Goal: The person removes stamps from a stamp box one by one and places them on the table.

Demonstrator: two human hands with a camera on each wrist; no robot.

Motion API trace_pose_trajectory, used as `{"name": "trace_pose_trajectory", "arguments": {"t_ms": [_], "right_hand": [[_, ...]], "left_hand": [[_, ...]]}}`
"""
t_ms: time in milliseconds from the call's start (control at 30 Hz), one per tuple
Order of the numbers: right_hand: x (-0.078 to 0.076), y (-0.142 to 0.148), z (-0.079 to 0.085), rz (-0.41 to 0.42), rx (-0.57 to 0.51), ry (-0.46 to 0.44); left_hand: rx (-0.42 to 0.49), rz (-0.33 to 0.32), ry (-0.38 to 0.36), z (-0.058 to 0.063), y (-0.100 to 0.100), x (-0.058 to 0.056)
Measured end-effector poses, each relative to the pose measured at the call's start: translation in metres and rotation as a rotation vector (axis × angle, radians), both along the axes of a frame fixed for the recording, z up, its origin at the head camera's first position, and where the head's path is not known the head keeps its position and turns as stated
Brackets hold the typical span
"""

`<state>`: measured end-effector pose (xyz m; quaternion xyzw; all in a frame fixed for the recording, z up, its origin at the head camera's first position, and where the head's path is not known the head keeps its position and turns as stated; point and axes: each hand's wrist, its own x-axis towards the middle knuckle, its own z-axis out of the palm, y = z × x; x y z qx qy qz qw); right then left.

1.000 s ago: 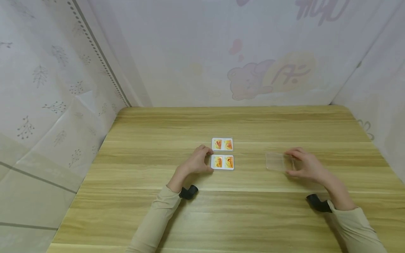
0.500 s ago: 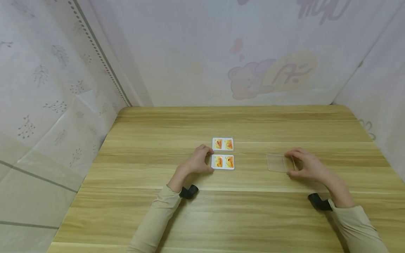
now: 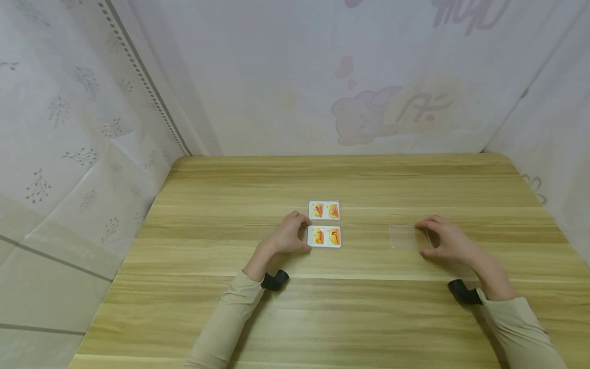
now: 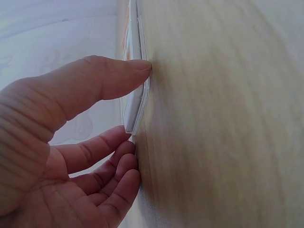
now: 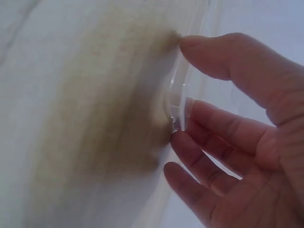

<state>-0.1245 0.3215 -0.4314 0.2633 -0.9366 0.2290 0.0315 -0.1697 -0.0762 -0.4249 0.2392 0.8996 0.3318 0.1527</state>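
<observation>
My left hand (image 3: 287,236) grips the left end of a flat clear plastic case (image 4: 135,104), with the thumb on its near edge and a fingertip at its far edge. A white card with orange pictures (image 3: 324,237) shows in this case. Just beyond it lies a second similar card (image 3: 324,210), close to the fingers. To the right, my right hand (image 3: 444,239) pinches a thin transparent plastic cover (image 3: 403,237) by its right end, thumb on the near edge and fingers on the far edge. In the right wrist view, the cover's clear edge (image 5: 178,90) runs between thumb and fingers, close over the table.
The wood-grain table (image 3: 359,318) reaches back to a patterned curtain (image 3: 258,92). Another curtain (image 3: 69,154) hangs along the left side. Black curved mounts (image 3: 275,280) sit at both wrists.
The clear cover in my right hand has shifted slightly to the right and its tilt has changed a little. My left hand and the two cards have stayed in place.
</observation>
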Motion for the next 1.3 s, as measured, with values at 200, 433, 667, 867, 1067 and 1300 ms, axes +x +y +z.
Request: {"name": "trace_pose_trajectory", "arguments": {"t_ms": [200,433,667,867,1067,1300], "right_hand": [[0.000,0.000,0.004,-0.011,0.013,-0.053],[0.002,-0.004,0.010,-0.038,0.041,-0.116],[0.001,-0.015,0.015,0.004,0.020,0.033],[-0.003,-0.027,0.018,0.017,0.002,0.048],[-0.005,-0.040,0.022,0.019,-0.054,0.030],[-0.010,-0.054,0.025,0.029,-0.077,0.021]], "left_hand": [[-0.004,0.004,0.003,0.000,0.000,0.000],[-0.002,0.012,-0.009,0.001,0.001,0.000],[0.005,0.012,-0.011,0.001,0.000,0.001],[-0.003,0.010,-0.008,0.000,0.000,0.001],[-0.002,0.006,-0.009,0.000,0.000,0.001],[0.004,0.003,-0.004,0.001,0.000,0.001]]}}
